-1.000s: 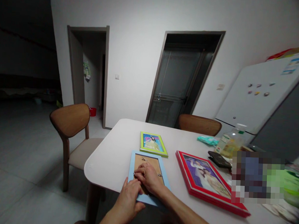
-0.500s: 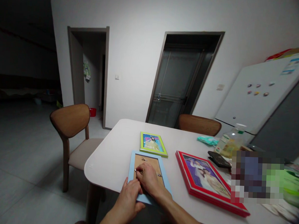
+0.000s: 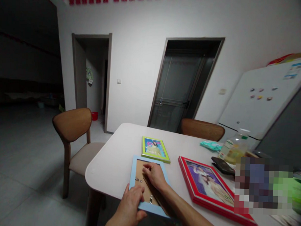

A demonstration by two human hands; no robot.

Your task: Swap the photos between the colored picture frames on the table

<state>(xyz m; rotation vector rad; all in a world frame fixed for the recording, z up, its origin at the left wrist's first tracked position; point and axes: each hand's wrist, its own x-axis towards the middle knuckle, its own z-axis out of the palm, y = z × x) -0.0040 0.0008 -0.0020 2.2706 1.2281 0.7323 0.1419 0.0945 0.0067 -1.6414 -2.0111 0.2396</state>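
A light blue picture frame (image 3: 133, 171) lies back side up near the table's front edge, its brown backing board (image 3: 139, 186) showing. Small metal clips (image 3: 150, 199) sit on the board near its left and lower edges. My left hand (image 3: 131, 203) grips the frame's lower left corner, fingers over the rim and thumb at the bottom edge. Near the top of the board, my right hand (image 3: 154, 175) is closed in a pinch; its fingers hide what is between them. Just beyond lies a green picture frame (image 3: 155, 149), photo side up.
Red picture frames (image 3: 207, 184) lie stacked on the right of the white table (image 3: 106, 157). Behind them are a black wallet-like item (image 3: 222, 165), a clear bottle (image 3: 234, 147) and a teal packet (image 3: 211, 145). Wooden chairs (image 3: 73, 123) stand left and behind.
My right hand has moved from the left clip up to the top of the backing board. My left hand stays on the frame's corner. The view has tilted slightly upward.
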